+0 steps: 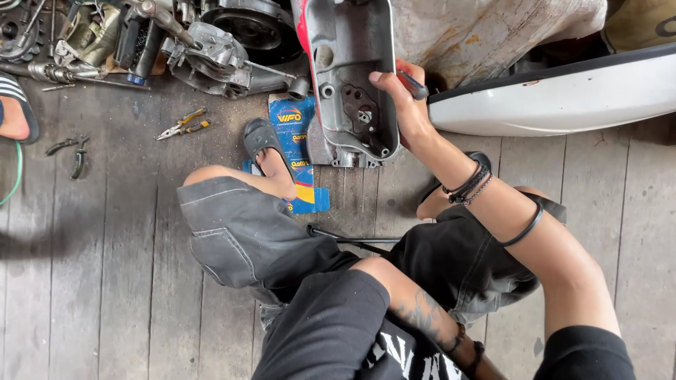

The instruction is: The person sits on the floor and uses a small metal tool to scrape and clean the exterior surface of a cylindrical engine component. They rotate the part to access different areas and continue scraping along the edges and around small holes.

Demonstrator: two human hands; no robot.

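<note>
Grey metal engine cover (350, 70) upright on floor, hollow side showing

Soft, even daylight filled the scene, bright without harshness. A broad, diffuse shadow lay across the wooden floor (105, 281) at nine o'clock, and darker shade sat under the legs. The white panel (563, 91) at two o'clock shone mildly. Focus stayed sharp; straight boards bowed slightly toward the edges.
</note>
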